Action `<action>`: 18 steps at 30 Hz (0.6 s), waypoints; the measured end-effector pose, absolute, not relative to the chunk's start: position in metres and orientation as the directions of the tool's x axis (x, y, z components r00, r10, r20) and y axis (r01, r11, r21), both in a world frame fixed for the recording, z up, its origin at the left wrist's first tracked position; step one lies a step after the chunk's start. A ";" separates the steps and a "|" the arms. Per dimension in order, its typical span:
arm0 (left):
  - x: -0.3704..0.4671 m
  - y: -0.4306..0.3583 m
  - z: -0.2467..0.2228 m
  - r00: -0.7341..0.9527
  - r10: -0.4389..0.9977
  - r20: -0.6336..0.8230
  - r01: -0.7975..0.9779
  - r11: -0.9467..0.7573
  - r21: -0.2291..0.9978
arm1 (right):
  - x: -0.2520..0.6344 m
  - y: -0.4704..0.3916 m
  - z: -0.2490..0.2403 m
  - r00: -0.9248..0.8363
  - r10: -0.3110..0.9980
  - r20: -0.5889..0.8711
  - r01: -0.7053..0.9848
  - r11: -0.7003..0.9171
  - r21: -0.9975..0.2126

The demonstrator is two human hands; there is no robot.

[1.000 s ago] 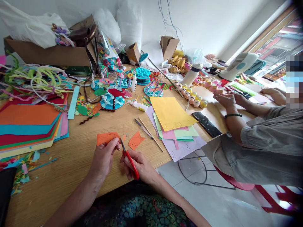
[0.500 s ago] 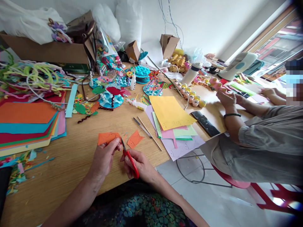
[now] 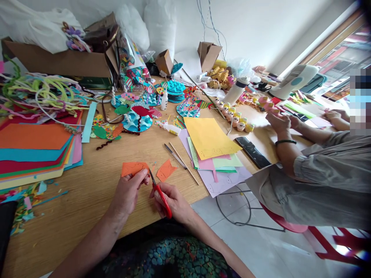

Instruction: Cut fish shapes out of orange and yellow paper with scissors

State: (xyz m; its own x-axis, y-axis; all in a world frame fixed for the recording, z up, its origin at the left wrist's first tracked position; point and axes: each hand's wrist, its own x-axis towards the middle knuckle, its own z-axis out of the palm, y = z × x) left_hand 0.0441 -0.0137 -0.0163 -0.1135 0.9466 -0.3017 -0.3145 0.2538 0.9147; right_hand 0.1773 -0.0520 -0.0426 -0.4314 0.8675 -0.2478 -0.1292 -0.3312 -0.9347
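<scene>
Wooden table (image 3: 95,200) is littered with craft paper. Orange paper piece (image 3: 133,168) is pinched in the left hand (image 3: 127,193), grip closed on its near edge. Red-handled scissors (image 3: 160,194) are gripped in the right hand (image 3: 171,202), blades just right of that pinch. Orange cut-out (image 3: 166,170) lies just beyond the blades.

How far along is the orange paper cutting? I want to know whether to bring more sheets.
Done: one orange cut-out lies on the table. In hand: left hand holds an orange piece, right hand works red scissors at it. Left: that piece's cutting.
</scene>
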 end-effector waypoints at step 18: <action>0.039 -0.013 -0.017 -0.048 0.963 -0.265 -0.267 0.243 0.932 | 0.179 -0.052 -0.044 -0.478 0.851 -0.218 -0.086 -0.293 -0.952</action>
State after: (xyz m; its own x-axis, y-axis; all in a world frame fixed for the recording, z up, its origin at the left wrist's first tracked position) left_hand 0.0393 -0.0129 -0.0167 -0.0482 0.9631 -0.2648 -0.2673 0.2430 0.9325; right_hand 0.1794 -0.0517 -0.0436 -0.4785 0.8506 -0.2180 -0.0863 -0.2926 -0.9523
